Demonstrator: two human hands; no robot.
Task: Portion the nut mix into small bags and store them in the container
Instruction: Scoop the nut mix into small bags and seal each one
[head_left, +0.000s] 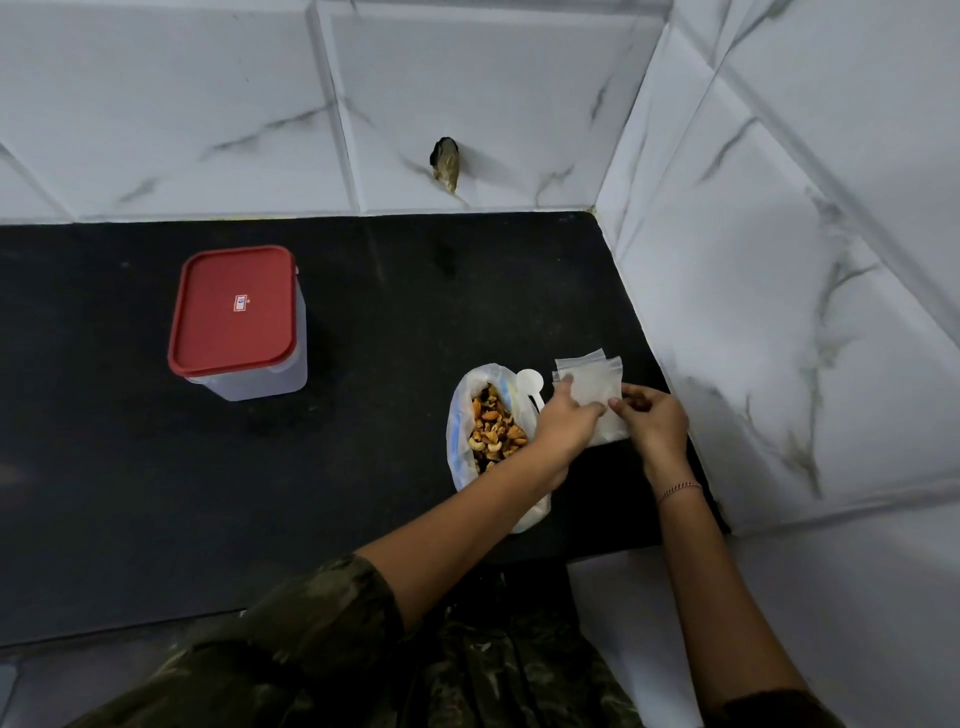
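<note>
Both hands pinching small bags beside the nut mix.
Left hand (569, 415) and right hand (655, 421) grip clear, flat, empty bags (589, 384); nut mix (493, 434) lies open.

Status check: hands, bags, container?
Both hands, left and right, on the small bags. Nut mix open, unportioned. Container lidded. Nothing in the way.

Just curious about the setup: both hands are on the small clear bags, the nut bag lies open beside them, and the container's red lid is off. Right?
Not quite. The head view shows the red lid closed on the container. The rest holds: both hands, left and right, handle the small bags beside the open nut bag.
</note>
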